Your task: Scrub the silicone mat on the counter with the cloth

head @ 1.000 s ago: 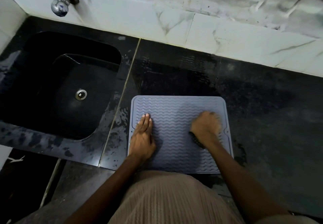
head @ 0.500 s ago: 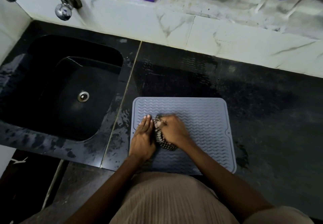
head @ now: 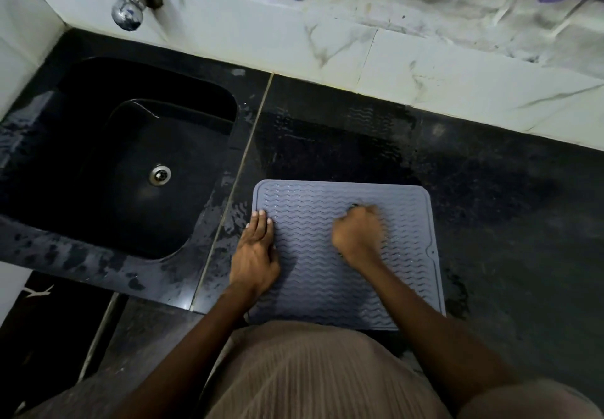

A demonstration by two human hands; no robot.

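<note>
A grey wavy-ribbed mat (head: pixel 346 255) lies flat on the wet black worktop (head: pixel 506 216), just right of the sink (head: pixel 137 157). The left hand (head: pixel 256 255) presses flat, fingers straight, on the mat's left edge. The right hand (head: pixel 359 234), blurred, is fisted mid-mat; a dark sliver of cloth (head: pixel 354 205) shows at its knuckles. No writing is legible. Bare worktop lies behind and right of the mat.

Left hand (head: pixel 256 257) flat, fingers together; right hand (head: pixel 359 234) fisted.

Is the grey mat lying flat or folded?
Flat: the mat lies spread on the counter, all visible edges down.
</note>
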